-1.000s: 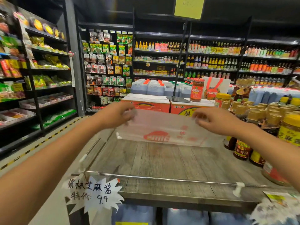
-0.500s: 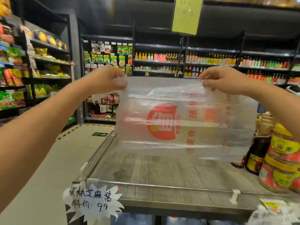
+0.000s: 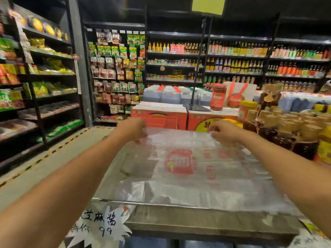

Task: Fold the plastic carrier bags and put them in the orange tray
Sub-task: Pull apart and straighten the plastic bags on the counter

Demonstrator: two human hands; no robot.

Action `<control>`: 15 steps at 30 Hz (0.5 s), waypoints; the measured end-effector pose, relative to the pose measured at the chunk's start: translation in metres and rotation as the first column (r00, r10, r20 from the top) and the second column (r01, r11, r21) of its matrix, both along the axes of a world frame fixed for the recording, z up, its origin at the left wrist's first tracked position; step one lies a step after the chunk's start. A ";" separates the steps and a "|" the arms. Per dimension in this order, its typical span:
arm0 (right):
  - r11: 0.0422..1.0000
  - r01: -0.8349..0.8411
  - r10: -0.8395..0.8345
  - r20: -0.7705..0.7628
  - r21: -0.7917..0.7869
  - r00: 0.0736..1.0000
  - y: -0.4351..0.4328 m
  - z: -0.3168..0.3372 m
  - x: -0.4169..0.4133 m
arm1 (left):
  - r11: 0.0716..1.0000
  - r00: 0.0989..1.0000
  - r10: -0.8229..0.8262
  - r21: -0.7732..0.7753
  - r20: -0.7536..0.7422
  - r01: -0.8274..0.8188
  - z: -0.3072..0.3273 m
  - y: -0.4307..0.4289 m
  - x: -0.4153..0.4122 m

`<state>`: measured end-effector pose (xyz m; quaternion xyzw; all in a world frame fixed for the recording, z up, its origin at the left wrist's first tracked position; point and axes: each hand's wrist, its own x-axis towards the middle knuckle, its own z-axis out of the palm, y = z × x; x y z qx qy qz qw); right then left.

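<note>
A clear plastic carrier bag [image 3: 188, 169] with a red printed logo lies spread out flat on the wooden display table [image 3: 206, 221], reaching the metal rail at the near edge. My left hand [image 3: 132, 128] pinches the bag's far left corner. My right hand [image 3: 223, 130] pinches its far right corner. An orange wire tray [image 3: 162, 120] shows just beyond the bag, between my hands, in front of orange cartons.
Jars and dark bottles [image 3: 290, 129] crowd the table's right side. Orange cartons [image 3: 206, 119] and large jugs [image 3: 170, 93] stand behind the table. A handwritten price tag [image 3: 100, 226] hangs at the near left corner. Stocked shelves line the aisle at the left [image 3: 41, 81] and the back.
The bag went from held low over the table, to lifted up open in the air, to laid down flat on the table, both hands still pinching its far corners.
</note>
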<state>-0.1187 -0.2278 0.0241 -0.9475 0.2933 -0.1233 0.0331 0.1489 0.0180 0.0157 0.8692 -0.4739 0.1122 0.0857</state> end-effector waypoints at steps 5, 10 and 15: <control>0.997 0.053 -0.054 -0.022 -0.059 0.998 -0.030 -0.063 0.015 | 0.992 0.992 -0.021 0.126 0.122 0.005 -0.056 -0.025 0.016; 0.985 0.130 -0.135 -0.042 -0.115 0.990 -0.044 -0.092 0.025 | 0.964 0.957 -0.242 0.149 0.159 0.219 -0.080 -0.039 -0.019; 0.977 0.151 -0.158 -0.036 -0.148 0.987 -0.045 -0.109 0.029 | 0.892 0.937 -0.333 0.285 -0.109 0.350 -0.099 -0.048 -0.056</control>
